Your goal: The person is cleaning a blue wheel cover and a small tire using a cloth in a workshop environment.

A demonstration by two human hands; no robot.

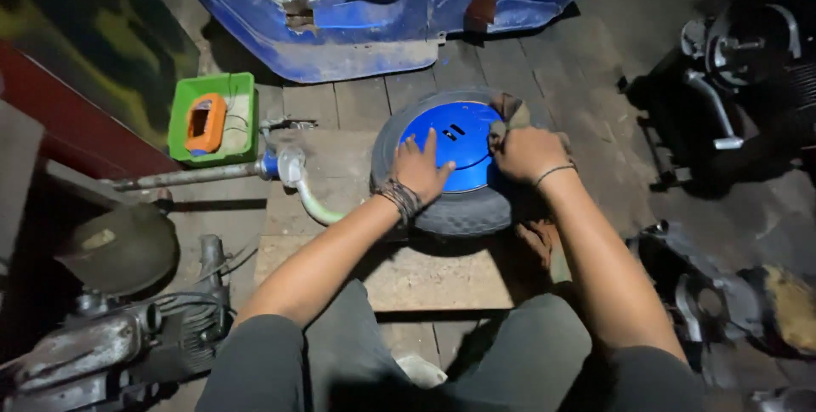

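A small wheel lies flat on a wooden board (425, 276): a black tyre (459, 212) around a blue disc (455, 136) with two dark slots. My left hand (418, 170) rests flat on the disc's near left side, fingers spread, a dark braided band on the wrist. My right hand (527, 153) grips a crumpled brownish rag (508, 115) pressed against the disc's right edge. A thin bracelet circles that wrist.
A blue scooter body panel (357, 21) lies beyond the wheel. A green tray (183, 136) with an orange device (206, 121) sits left, beside a metal tube with a blue fitting (270, 166). Engine parts (110, 335) lie near left, dark machinery (739, 64) right.
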